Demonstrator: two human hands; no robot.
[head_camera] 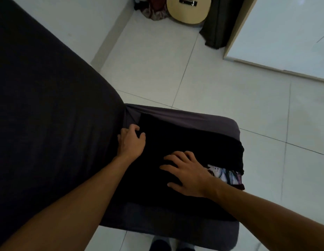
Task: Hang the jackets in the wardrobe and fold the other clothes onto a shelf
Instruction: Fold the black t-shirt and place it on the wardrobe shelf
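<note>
A black garment (184, 140) lies spread flat on a grey upholstered seat (208, 118). My left hand (131, 142) rests on the garment's left edge with curled fingers, beside the sofa's big dark side. My right hand (186, 171) lies flat on the cloth, fingers spread, holding nothing. A colourful printed piece of fabric (225, 175) peeks out from under the black garment at the seat's right edge.
A large dark sofa body (49, 105) fills the left. White tiled floor (230, 84) surrounds the seat. A guitar (189, 9) and a crumpled reddish cloth (154, 11) are at the far wall. A dark curtain (217, 24) hangs next to a white panel (284, 33).
</note>
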